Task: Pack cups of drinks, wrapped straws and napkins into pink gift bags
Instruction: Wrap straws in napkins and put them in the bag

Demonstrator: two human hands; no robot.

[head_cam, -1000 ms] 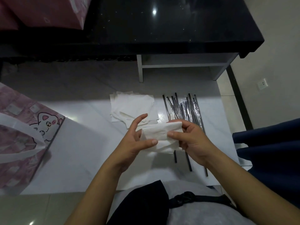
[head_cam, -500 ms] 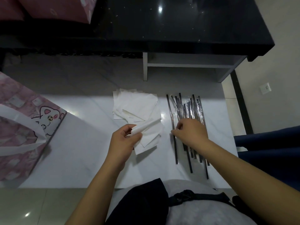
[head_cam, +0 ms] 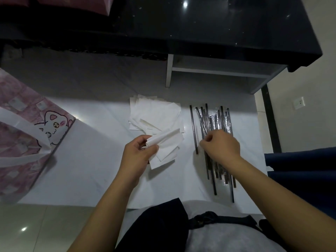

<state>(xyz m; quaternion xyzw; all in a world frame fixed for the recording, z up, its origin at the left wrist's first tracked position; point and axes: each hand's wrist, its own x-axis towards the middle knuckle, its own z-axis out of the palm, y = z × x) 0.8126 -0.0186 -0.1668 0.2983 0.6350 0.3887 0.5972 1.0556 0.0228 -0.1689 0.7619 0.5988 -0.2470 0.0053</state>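
Napkin (head_cam: 164, 149) folded, pinched in my left hand (head_cam: 137, 155) between thumb and fingers, held just above the white table (head_cam: 87, 160), near edge of the napkin pile (head_cam: 154, 115). Right hand (head_cam: 221, 145) down on the straws (head_cam: 211, 120), fingers curled over them; can't tell if that grip has closed on 1. Straws lie right of the pile, roughly parallel. Pink bag (head_cam: 21, 135) with cat print stands at table's left edge.
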